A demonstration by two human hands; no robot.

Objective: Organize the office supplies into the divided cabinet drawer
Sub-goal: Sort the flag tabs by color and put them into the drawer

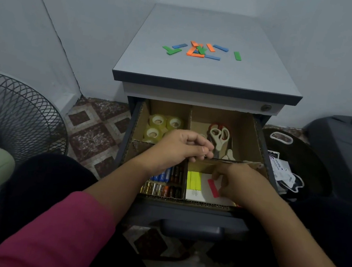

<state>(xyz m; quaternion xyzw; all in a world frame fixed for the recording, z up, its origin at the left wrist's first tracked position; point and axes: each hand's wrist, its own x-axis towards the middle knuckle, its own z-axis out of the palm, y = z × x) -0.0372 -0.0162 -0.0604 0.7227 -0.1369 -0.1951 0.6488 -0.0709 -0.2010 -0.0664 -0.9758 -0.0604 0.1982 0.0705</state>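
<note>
**Red strip going down into the front-right compartment**

Nearest in the drawer (256,128): right hand (239,186) down in the front-right compartment, fingers curled and pinching a red strip (213,187) flat against white paper just beside the yellow sticky notes (195,180). Left of that compartment, batteries (163,183) packed in rows, partly under the left forearm. Just behind, left hand (182,145) curled over the cardboard divider (245,163), thumb and fingers gripping its top edge, apparently steadying it. Behind the divider, scissors (219,135) on the right, tape rolls (160,125) on the left. Farthest back, above the drawer on the cabinet top (203,27): green, blue and orange coloured strips (198,49) scattered loose, not yet sorted.

Step in hand, by the look of it: seating one strip with the stationery. Next move likely calls for letting go of the red strip, lifting clear of the drawer and reaching up to the cabinet top for more — thin, flat pieces, probably needing a fingertip pinch or a slide to the edge.
</note>
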